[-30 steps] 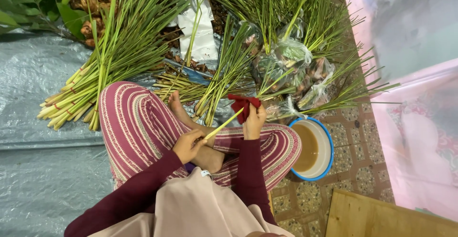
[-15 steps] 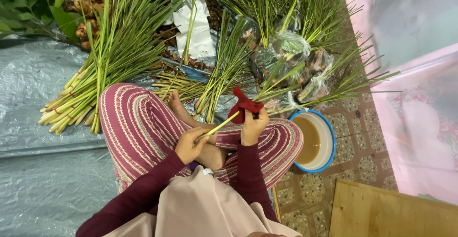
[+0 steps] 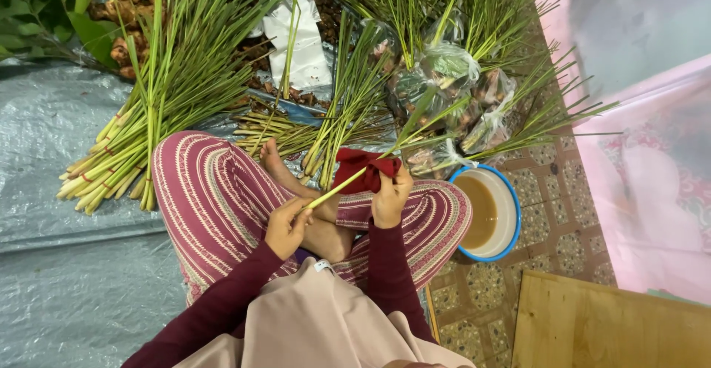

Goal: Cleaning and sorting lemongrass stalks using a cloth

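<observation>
I sit cross-legged in striped trousers. My left hand [image 3: 285,226] pinches the pale base end of a lemongrass stalk [image 3: 342,186] over my lap. My right hand [image 3: 390,199] grips a red cloth [image 3: 364,169] wrapped around the same stalk further up, where its green leaves [image 3: 426,120] stretch away to the upper right. My bare foot [image 3: 275,162] lies just beyond the hands.
A large lemongrass bundle [image 3: 152,116] lies left on a grey tarp [image 3: 59,264]. More stalks [image 3: 348,109] and bagged bundles [image 3: 452,79] lie ahead. A blue-rimmed bowl of brown water [image 3: 485,212] sits right on tiled floor. A wooden board [image 3: 607,323] is at the lower right.
My right hand with the red cloth has shifted slightly along the stalk. The left hand keeps its hold on the base end.
</observation>
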